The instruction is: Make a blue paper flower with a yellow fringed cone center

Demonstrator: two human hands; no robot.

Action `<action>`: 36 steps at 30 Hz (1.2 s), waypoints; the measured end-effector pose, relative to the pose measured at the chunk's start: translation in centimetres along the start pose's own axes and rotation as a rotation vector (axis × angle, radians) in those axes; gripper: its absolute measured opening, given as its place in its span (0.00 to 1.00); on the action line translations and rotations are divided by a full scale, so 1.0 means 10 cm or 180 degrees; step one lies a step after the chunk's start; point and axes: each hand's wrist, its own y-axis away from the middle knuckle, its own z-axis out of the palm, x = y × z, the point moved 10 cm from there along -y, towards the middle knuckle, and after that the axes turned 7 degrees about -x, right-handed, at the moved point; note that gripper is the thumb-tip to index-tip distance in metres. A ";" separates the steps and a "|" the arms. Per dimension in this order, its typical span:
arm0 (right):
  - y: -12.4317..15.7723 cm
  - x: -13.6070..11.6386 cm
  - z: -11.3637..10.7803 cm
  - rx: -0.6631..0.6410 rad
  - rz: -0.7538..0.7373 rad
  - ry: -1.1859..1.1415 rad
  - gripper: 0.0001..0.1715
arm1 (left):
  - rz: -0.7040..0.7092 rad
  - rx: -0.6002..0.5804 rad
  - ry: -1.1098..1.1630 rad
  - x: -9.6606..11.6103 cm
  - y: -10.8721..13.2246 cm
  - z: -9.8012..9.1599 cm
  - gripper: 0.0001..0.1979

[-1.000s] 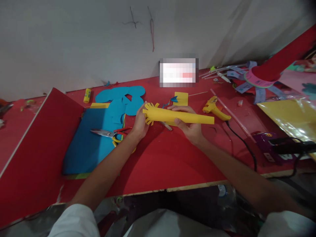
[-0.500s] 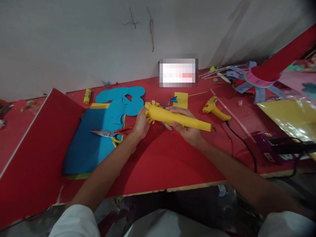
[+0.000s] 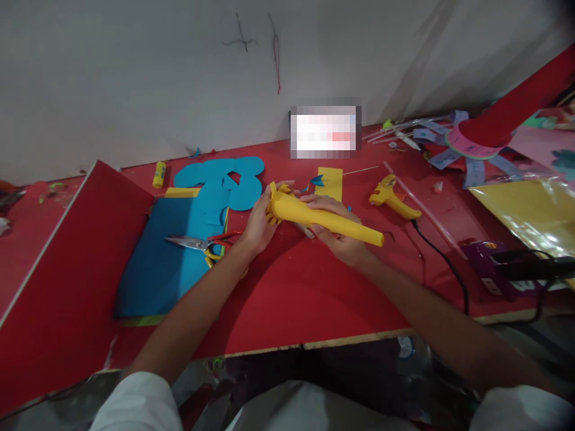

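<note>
A yellow paper tube [image 3: 330, 222], narrower at its right end, lies across both hands above the red table. Its wider left end is cut into short strips that flare outward. My left hand [image 3: 261, 224] is closed around that fringed end, its fingers partly hidden behind the strips. Farther right, my right hand [image 3: 344, 239] grips the tube's middle, thumb at the near side and fingers over the far side. Left of my hands, scissors [image 3: 195, 242] with red and yellow handles rest on blue paper [image 3: 157, 263]. Blue cut-out petal shapes [image 3: 211, 185] lie beyond them.
A yellow glue gun [image 3: 395, 200] with a black cord lies to the right, beside a clear stick [image 3: 422, 209]. A glue stick [image 3: 159, 175] stands far left. A red board [image 3: 76, 269] leans at the left. A yellow paper piece [image 3: 330, 179] lies behind the tube.
The tube has rolled slightly and its narrow right end has dipped toward me. My left fingers have moved over the fringe, folding some strips inward.
</note>
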 end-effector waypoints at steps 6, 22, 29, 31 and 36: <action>0.00 -0.02 0.04 -0.0066 -0.0100 -0.0081 0.16 | -0.0149 0.0096 0.0058 0.04 0.03 0.04 0.26; -0.01 0.22 -0.05 0.0366 0.0365 -0.0554 0.19 | 0.0123 -0.0117 0.0083 0.05 0.02 0.07 0.21; -0.01 0.41 -0.21 0.0983 0.0712 -0.1395 0.23 | 0.0564 0.0826 0.0096 0.10 0.06 -0.33 0.24; -0.01 0.45 -0.22 0.1046 0.0885 -0.1567 0.27 | 0.0779 0.1209 -0.0065 0.13 0.10 -0.49 0.23; 0.00 0.49 -0.18 0.1032 0.1133 -0.1772 0.32 | 0.0680 0.1011 -0.0176 0.03 0.04 -0.48 0.24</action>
